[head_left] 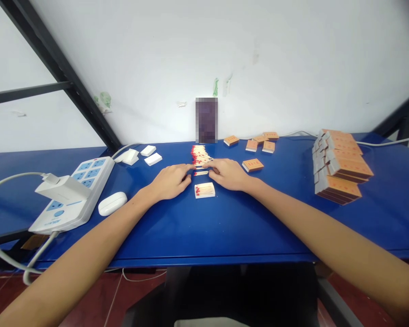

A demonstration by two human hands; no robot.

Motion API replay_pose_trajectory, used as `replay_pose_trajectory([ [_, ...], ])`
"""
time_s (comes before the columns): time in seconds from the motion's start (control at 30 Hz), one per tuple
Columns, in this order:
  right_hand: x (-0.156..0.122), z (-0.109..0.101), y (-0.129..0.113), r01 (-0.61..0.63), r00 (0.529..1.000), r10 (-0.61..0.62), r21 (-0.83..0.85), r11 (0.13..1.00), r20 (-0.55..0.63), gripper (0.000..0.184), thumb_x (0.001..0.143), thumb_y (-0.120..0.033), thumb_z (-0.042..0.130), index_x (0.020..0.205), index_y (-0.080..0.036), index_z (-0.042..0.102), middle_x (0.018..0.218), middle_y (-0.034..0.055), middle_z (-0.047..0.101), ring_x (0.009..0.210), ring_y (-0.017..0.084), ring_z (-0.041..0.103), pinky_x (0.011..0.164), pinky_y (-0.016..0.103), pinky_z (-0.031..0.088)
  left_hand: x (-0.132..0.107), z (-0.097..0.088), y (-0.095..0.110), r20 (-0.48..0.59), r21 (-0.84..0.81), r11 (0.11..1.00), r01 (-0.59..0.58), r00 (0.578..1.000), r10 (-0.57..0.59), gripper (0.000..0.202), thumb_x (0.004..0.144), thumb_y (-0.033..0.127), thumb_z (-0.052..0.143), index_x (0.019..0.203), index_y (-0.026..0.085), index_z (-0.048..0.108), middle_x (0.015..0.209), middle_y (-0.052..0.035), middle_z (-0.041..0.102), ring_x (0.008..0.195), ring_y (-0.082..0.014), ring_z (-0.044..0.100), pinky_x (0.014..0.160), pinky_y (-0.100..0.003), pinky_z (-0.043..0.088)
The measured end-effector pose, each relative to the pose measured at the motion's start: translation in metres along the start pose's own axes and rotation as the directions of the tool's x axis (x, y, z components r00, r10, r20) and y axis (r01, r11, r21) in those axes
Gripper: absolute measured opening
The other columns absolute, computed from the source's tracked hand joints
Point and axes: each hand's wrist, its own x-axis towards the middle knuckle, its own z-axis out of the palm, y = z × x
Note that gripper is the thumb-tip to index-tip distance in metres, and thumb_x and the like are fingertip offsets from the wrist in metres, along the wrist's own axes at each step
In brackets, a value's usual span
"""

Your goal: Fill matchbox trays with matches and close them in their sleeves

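On the blue table a pile of loose red-headed matches (200,154) lies straight ahead. My left hand (172,181) rests at the pile's near left side, its index finger stretched to the match heads and its thumb apart. From the other side my right hand (226,174) reaches in, index fingertip at the plain ends of the nearest matches, thumb lower down. A few separated matches (201,173) lie between the two hands. Just nearer to me sits a white matchbox tray (209,194) holding several matches, heads to the left. Neither hand has closed around anything.
Several white trays (153,159) lie at the back left, beside a power strip (98,175) and a white oval case (112,203). Orange matchboxes (252,165) are scattered to the right, with a large matchbox stack (344,159) farther right. A pixelated dark panel (206,120) stands against the wall.
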Motion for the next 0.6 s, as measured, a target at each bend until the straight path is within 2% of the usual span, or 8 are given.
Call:
replay_pose_trajectory([
  [0.17,-0.001,-0.002,0.000,0.024,1.000,-0.023,0.072,0.997,-0.018,0.034,0.090,-0.023,0.047,0.113,-0.025,0.072,0.089,0.0013,0.071,0.076,0.016,0.059,0.064,0.026,0.034,-0.001,0.000,-0.001,-0.013,-0.033,0.999,-0.023,1.000,0.022,0.037,0.095,0.029,0.037,0.122,0.021,0.061,0.092,-0.0050,0.071,0.085,-0.0233,0.068,0.076,-0.035,0.050],
  [0.27,-0.001,-0.001,0.001,0.030,0.998,-0.025,0.110,0.993,-0.050,0.035,0.089,-0.019,0.047,0.114,-0.024,0.071,0.087,0.0012,0.070,0.074,0.015,0.058,0.066,0.026,0.035,-0.001,0.001,-0.001,-0.032,-0.051,0.998,-0.023,0.999,0.022,0.037,0.096,0.030,0.037,0.126,0.022,0.058,0.091,-0.0048,0.071,0.082,-0.0225,0.067,0.072,-0.033,0.049],
  [0.43,0.004,0.004,0.008,-0.029,0.984,0.049,0.118,0.993,-0.169,0.025,0.089,-0.019,0.051,0.105,-0.016,0.070,0.080,0.0028,0.066,0.069,0.014,0.054,0.066,0.025,0.036,0.000,0.003,-0.002,-0.078,-0.034,0.999,0.040,0.996,-0.043,0.043,0.095,0.029,0.038,0.135,0.022,0.052,0.095,-0.0060,0.071,0.082,-0.0225,0.067,0.070,-0.033,0.048],
  [0.6,0.008,0.006,0.010,-0.085,0.981,0.101,0.104,0.991,-0.164,0.015,0.089,-0.023,0.057,0.098,-0.016,0.068,0.077,0.0014,0.065,0.064,0.013,0.051,0.062,0.025,0.032,0.001,0.004,-0.003,-0.083,-0.004,0.996,0.090,0.992,-0.090,0.039,0.093,0.027,0.039,0.126,0.022,0.058,0.098,-0.0058,0.071,0.084,-0.0232,0.067,0.070,-0.032,0.049],
])
